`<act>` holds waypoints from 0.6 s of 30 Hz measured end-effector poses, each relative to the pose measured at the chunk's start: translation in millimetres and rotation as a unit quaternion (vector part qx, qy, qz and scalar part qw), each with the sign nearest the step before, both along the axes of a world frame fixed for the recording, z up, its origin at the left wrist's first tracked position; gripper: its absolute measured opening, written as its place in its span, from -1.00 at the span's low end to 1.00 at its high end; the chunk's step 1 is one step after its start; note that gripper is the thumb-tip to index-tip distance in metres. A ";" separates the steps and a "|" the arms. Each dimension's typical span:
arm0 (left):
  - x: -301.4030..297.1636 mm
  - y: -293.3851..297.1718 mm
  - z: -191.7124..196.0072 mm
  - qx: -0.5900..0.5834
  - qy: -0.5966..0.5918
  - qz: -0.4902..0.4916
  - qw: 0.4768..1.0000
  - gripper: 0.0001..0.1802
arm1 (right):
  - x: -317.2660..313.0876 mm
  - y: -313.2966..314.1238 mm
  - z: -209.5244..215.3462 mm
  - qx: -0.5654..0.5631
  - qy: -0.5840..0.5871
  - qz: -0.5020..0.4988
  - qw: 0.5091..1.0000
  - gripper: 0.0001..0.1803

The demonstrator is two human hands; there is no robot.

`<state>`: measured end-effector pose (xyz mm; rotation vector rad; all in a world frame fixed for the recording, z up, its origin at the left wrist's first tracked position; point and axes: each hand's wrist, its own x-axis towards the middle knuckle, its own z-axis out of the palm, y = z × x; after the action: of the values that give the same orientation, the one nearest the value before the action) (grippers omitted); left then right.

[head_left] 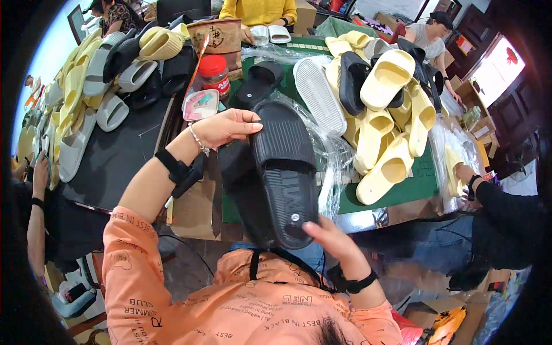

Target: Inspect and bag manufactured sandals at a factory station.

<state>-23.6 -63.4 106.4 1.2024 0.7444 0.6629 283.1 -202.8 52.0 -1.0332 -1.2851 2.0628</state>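
A ribbed black slide slipper (290, 195) is held over the front edge of the table, its toe pointing away from me. My left hand (230, 126) pinches the left side of its toe between thumb and fingers. At the heel, my right hand (333, 240) grips with the thumb on top; its other fingers are mostly hidden. Beneath and to the left is a second black slipper (241, 201), partly covered by the first. Clear plastic bags (333, 167) lie just right of the held slipper. Beyond it a further black slipper (259, 83) rests on the table.
Pale yellow slippers (384, 178) are heaped with black and grey ones on the green mat (422, 175) at right. Another mixed heap (123, 66) covers the left table. A red-lidded jar (213, 75) and small dish (200, 105) stand between. Several people work around the tables.
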 end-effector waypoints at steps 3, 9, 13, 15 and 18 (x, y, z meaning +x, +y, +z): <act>2.0 12.0 -20.2 0.104 0.124 0.051 0.986 -0.75 | -29.6 -6.2 -13.7 -0.002 -0.079 -0.074 0.994 -0.45; 7.0 -56.4 -55.0 0.403 0.430 0.333 0.736 -0.48 | -43.2 3.3 -40.0 0.005 -0.034 -0.204 0.978 -0.51; 24.3 -116.7 -79.1 0.282 0.465 0.304 0.782 -0.35 | -33.1 22.7 -53.8 0.133 -0.157 -0.188 0.960 -0.45; 25.5 -124.0 -84.0 0.319 0.433 0.330 0.776 -0.33 | -29.5 26.3 -56.4 0.161 -0.201 -0.163 0.953 -0.44; 26.3 -122.9 -88.3 0.340 0.444 0.304 0.771 -0.32 | -22.4 20.8 -49.8 0.200 -0.269 -0.123 0.934 -0.44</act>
<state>2.6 -186.3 18.1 2.0121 1.8582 0.9314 260.6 -182.0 2.2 -1.5225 -1.6448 1.2931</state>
